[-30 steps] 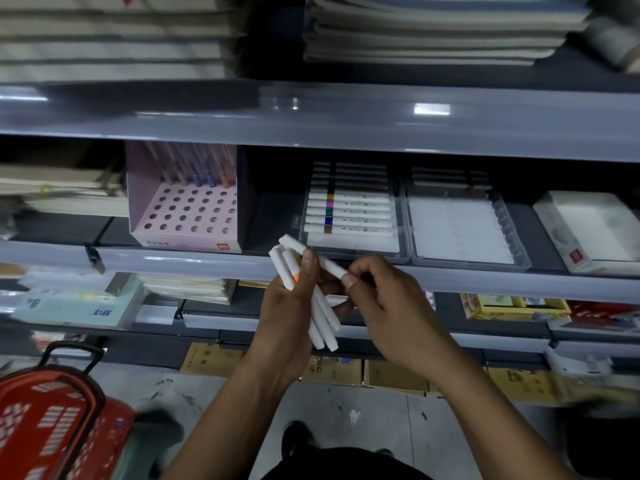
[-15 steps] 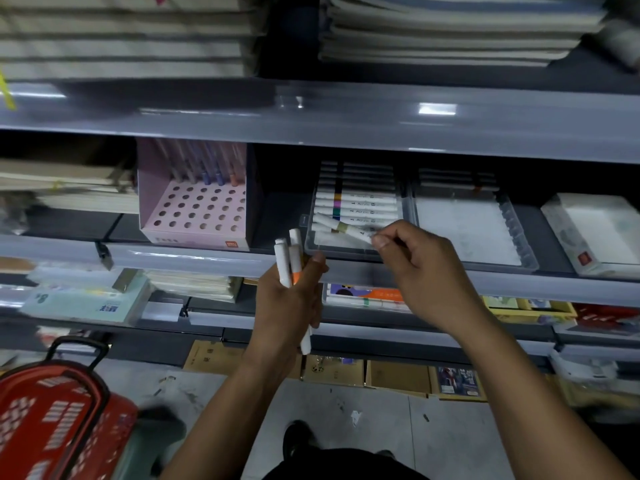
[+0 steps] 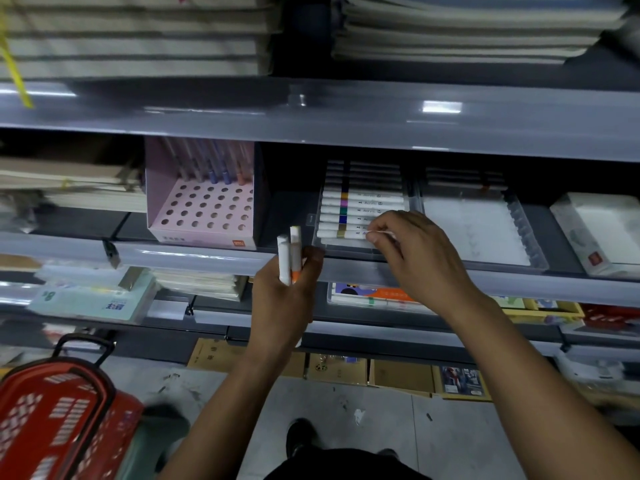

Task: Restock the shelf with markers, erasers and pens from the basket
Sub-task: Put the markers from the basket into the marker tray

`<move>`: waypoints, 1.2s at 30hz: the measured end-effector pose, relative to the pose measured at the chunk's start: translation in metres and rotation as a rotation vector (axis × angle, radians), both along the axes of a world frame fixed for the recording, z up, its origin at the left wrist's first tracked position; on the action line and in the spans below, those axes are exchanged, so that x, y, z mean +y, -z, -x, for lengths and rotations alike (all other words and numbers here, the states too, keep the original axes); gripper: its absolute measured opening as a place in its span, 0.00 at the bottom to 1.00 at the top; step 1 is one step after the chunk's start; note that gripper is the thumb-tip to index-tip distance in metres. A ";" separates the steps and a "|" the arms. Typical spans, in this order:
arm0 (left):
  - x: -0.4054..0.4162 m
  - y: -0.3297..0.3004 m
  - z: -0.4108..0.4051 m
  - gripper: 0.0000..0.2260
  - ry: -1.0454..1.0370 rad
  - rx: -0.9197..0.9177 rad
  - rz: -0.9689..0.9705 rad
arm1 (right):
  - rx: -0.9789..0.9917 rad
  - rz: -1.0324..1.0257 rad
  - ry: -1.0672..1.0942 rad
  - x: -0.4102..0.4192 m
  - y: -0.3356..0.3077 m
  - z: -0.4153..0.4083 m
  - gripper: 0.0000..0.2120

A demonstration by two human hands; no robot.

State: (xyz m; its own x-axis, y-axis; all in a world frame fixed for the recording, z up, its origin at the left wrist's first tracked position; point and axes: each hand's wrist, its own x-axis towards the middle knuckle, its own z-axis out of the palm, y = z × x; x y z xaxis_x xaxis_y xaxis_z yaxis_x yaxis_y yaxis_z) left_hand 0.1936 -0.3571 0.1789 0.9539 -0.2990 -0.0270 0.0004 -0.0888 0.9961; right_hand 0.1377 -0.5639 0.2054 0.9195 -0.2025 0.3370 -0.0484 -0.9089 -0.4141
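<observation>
The person is standing in front of the grey shelf (image 3: 346, 119) with both arms reaching forward. The left hand (image 3: 282, 299) is gripping two white markers (image 3: 289, 258) upright, fingers and thumb curled round their lower halves; the one on the right is showing an orange band just above the fingers, and both tips are standing clear above the hand in front of the shelf edge. The right hand (image 3: 412, 251) is reaching into the clear tray (image 3: 414, 202) on the middle shelf level, with thumb and fingertips pinching the right end of the nearest white marker (image 3: 346, 234), which is lying flat and crosswise at the near end of the row. The row of markers (image 3: 363, 206) is lying side by side in the tray, each showing a coloured band, running from near to far into shadow. A second clear tray (image 3: 485, 230) is sitting just to the right, holding only a few markers at its far end. To the left, a pink punched display box (image 3: 204, 209) is standing with a few pens upright at its far side. The red basket (image 3: 59, 420) is resting on the floor at the near left, well apart from both hands; its contents cannot be made out. Stacks of notebooks (image 3: 138, 36) are lying on the upper level.
</observation>
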 end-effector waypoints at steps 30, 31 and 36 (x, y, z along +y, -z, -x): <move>-0.006 0.017 -0.014 0.16 -0.015 -0.181 -0.135 | 0.110 0.164 -0.019 0.010 -0.018 -0.020 0.08; -0.006 0.017 -0.015 0.17 -0.018 -0.158 -0.130 | 0.117 0.146 -0.013 0.011 -0.019 -0.019 0.08; -0.004 0.008 -0.012 0.16 0.038 0.269 0.232 | -0.035 0.074 0.019 0.027 -0.009 -0.004 0.09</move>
State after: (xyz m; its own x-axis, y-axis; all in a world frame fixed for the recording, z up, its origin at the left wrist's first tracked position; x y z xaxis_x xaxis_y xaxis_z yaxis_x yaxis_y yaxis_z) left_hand 0.2055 -0.3608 0.1712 0.9097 -0.3622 -0.2033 0.2669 0.1347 0.9543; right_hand 0.1416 -0.5368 0.2143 0.9029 -0.1935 0.3839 -0.0529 -0.9362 -0.3474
